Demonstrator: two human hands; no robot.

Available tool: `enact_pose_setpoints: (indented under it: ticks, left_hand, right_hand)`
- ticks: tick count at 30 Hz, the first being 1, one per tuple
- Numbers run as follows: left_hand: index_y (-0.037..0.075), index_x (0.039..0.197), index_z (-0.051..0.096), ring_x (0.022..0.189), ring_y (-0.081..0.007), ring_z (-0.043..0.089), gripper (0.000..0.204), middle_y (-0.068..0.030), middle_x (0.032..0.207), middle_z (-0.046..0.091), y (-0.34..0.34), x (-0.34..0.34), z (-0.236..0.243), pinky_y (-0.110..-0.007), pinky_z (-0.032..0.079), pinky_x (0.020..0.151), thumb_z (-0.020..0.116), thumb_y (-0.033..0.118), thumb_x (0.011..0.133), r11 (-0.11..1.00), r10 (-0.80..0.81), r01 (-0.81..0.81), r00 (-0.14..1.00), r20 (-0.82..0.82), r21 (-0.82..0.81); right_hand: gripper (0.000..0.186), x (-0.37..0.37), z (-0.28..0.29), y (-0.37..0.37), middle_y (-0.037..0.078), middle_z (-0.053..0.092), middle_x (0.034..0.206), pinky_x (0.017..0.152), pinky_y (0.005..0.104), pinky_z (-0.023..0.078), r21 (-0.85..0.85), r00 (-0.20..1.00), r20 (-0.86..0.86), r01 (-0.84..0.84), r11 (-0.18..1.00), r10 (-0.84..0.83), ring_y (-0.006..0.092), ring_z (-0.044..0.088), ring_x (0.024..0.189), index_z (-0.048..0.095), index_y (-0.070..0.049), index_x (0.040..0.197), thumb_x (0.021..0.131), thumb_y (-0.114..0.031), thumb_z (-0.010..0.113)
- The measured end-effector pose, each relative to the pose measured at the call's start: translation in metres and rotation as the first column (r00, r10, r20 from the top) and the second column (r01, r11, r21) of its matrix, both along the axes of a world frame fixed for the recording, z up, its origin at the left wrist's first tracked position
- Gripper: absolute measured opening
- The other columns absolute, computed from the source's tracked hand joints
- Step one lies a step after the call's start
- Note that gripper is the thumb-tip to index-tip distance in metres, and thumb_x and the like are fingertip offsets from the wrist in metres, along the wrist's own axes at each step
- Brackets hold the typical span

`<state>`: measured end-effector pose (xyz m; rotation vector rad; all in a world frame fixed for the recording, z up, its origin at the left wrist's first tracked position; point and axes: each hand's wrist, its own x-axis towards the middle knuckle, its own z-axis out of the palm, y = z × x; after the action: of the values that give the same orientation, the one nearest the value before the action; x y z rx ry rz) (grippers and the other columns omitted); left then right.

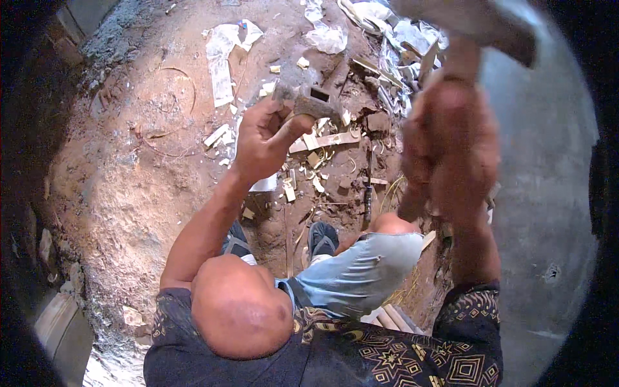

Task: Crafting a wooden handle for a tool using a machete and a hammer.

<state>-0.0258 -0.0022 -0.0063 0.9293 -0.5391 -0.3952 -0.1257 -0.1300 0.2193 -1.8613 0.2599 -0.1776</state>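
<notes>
My left hand (261,145) is raised over the ground in front of me. Its fingers and thumb are closed round a worn, dirt-grey metal tool head (303,103), which has a dark rectangular eye facing up. Higher and to the right, my right hand (448,142) grips a hammer (480,26) and is smeared by motion. The hammer's dark head fills the top right of the head view, and a short stretch of handle shows below it. My fist hides the lower handle. The hammer and the tool head are apart.
Pale wood chips (289,190) and a thin wooden strip (329,140) lie on the brown dirt floor (148,213). White plastic sheeting (400,51) is heaped at the far right. A grey wall (548,193) stands close on my right. My sandalled foot (321,242) is below my hands.
</notes>
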Motion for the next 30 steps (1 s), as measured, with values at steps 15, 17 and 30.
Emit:
enact_pose_setpoints:
  ticks: [15, 17, 30]
  left_hand:
    - [-0.001, 0.094, 0.067, 0.072, -0.0079, 0.054, 0.031, 0.0001, 0.08, 0.061, -0.001, -0.006, 0.005, -0.024, 0.043, 0.063, 0.076, 0.029, 0.088, 1.0, 0.007, -0.007, 1.0, -0.007, -0.019]
    - [-0.001, 0.095, 0.067, 0.076, -0.0085, 0.056, 0.032, -0.0007, 0.084, 0.062, 0.001, -0.004, -0.016, -0.024, 0.044, 0.066, 0.075, 0.029, 0.088, 0.999, -0.011, 0.011, 1.0, 0.003, 0.033]
    - [-0.003, 0.106, 0.064, 0.089, -0.011, 0.062, 0.031, -0.0065, 0.097, 0.069, 0.008, -0.007, 0.002, -0.025, 0.049, 0.079, 0.072, 0.024, 0.091, 0.99, -0.099, 0.091, 0.993, -0.071, -0.11]
  right_hand:
    - [0.034, 0.017, -0.029, -0.009, 0.002, 0.053, 0.07, 0.048, 0.0215, 0.039, -0.658, 0.937, -0.288, -0.345, 0.669, 0.199, 0.0097, 0.049, 0.054, 0.054, -0.002, 0.11, 0.102, -0.035, 0.051]
    - [0.033, 0.022, -0.014, -0.004, 0.003, 0.055, 0.075, 0.052, 0.0222, 0.041, -0.582, 0.892, -0.435, -0.381, 0.719, 0.12, 0.0123, 0.053, 0.062, 0.055, -0.001, 0.112, 0.101, -0.032, 0.051]
    - [0.024, 0.019, -0.016, 0.003, -0.003, 0.046, 0.068, 0.049, 0.0251, 0.035, -0.523, 0.904, -0.416, -0.326, 0.787, 0.098, 0.0064, 0.043, 0.056, 0.055, -0.004, 0.11, 0.099, -0.026, 0.054]
